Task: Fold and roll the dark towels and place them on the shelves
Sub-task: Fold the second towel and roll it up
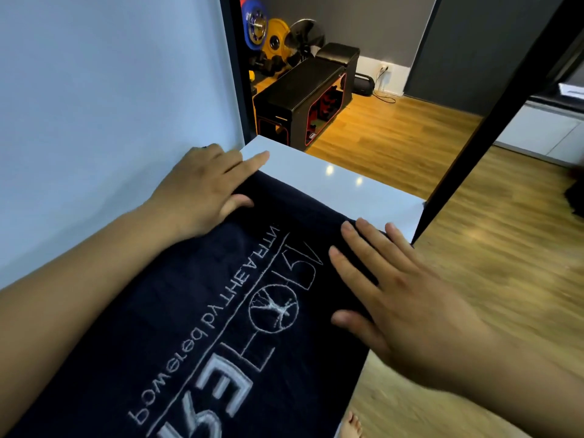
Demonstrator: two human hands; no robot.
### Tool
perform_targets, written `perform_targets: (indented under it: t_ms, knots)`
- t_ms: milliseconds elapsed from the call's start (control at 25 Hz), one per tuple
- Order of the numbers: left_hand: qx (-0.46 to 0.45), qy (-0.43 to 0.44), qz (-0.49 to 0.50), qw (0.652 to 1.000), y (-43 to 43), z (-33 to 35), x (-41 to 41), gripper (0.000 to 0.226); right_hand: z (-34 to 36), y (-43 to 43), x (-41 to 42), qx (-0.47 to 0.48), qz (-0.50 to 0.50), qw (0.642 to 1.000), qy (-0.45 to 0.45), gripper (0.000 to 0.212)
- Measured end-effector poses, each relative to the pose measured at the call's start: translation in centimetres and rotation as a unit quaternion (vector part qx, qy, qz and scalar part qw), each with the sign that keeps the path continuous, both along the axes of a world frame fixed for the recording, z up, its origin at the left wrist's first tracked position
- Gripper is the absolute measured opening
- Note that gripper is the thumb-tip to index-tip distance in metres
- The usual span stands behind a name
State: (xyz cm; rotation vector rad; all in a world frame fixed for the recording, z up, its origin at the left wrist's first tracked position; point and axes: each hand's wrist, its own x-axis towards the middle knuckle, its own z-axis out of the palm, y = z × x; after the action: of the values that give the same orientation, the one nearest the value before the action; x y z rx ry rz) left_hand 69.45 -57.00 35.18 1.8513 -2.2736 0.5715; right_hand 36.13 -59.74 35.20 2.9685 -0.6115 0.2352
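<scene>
Navy towel (221, 311), cut off at the bottom, lies under flat, straight-fingered hands: left hand (202, 191), right hand (407, 292).

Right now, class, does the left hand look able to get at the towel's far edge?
Probably yes. The left hand lies flat on the far left corner of the towel, reaching onto the white table, and nothing sits between it and that edge.

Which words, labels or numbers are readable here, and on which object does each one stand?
"powered by THE A…": stitched in pale thread on the dark towel. The letters appear flipped, and the last word is unclear.
Large logo letters on the same towel: partly cut off, not surely readable.
Weight plates: markings too small to read.
</scene>
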Motion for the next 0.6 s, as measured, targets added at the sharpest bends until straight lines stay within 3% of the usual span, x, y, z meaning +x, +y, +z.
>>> perform_targets:
  t_ms: [120,280,440,600]
  knots:
    - [0.092,0.009,-0.027,0.995,-2.7,2.5,-0.4,0.044,2.6,-3.3,2.0,0.053,-0.055,0.994,-0.077,0.058]
    - [0.272,0.099,0.045,0.956,-4.0,3.1,-0.9,0.041,2.8,-5.5,3.4,0.134,-0.140,0.980,0.054,0.079]
    - [0.241,0.068,-0.010,0.968,-5.2,2.1,-1.7,0.061,2.5,-5.8,3.4,0.174,-0.123,0.969,0.121,0.077]
    - [0.167,0.059,-0.020,0.984,-8.0,1.5,-1.5,0.047,2.8,-10.0,4.1,0.174,-0.120,0.968,0.138,0.076]
